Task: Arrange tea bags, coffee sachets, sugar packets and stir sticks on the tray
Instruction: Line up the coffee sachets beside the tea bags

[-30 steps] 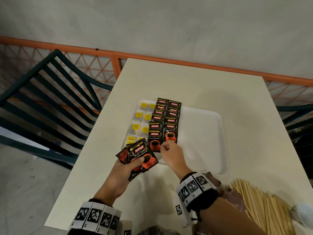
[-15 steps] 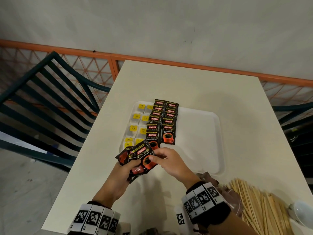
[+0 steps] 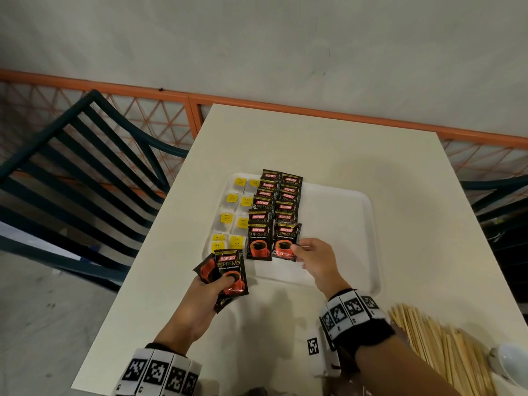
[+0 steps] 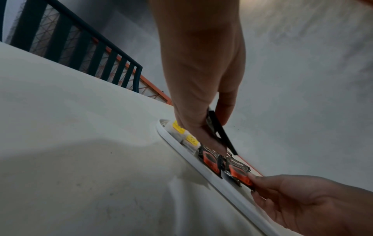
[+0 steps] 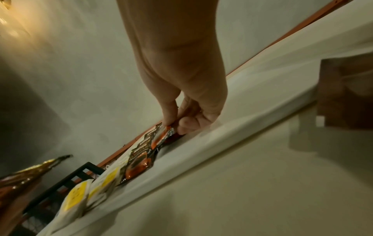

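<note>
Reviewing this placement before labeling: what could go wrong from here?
1. The right hand pinches the nearest sachet by its corner; letting go could leave it skewed against the overlapping right column.
2. The left hand grips a fanned stack of coffee sachets off the white tray; one could slip out.
3. Little room remains before the tray's near rim.

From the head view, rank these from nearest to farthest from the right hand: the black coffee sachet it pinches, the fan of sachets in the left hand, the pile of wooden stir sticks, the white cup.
1. Black coffee sachet, pinched at the right hand's fingertips, on the white tray.
2. Fan of sachets, in the left hand.
3. Wooden stir sticks, on the table's near right.
4. White cup, at the right edge.
</note>
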Motion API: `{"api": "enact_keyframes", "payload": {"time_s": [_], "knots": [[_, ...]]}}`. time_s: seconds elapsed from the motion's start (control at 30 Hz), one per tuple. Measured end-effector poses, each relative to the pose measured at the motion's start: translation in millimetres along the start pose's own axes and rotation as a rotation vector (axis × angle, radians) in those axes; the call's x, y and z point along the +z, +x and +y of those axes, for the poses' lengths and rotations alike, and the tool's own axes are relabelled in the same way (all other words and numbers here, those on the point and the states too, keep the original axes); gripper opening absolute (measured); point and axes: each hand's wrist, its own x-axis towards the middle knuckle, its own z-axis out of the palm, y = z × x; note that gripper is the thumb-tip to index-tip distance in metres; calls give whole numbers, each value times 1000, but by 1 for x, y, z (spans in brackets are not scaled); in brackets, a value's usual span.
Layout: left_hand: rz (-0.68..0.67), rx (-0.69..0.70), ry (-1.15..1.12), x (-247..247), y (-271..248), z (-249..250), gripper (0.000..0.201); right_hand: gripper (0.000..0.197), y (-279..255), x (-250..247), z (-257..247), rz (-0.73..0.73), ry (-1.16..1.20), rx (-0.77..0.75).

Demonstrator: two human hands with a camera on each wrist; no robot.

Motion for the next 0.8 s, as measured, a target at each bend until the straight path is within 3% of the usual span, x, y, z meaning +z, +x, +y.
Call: {"api": "enact_keyframes", "payload": {"time_s": [0.3,0.53,0.6,0.7,0.8], "knots": [[-23,2,34,-2,1,2,29,15,7,8,2,58,-211,-66],[-8,-5,21,5,2,3,30,22,-8,9,-5,88,-243,-169],[-3,-10,11,6,3,3,30,19,-20,10,-13,-11,-244,-202],[-12,-15,5,10,5,4,29,29,-42,10,-22,-333,-169,-173],[-7,-37,6,14,9,3,27,11,-54,13,-19,-504,-133,-173]]}}
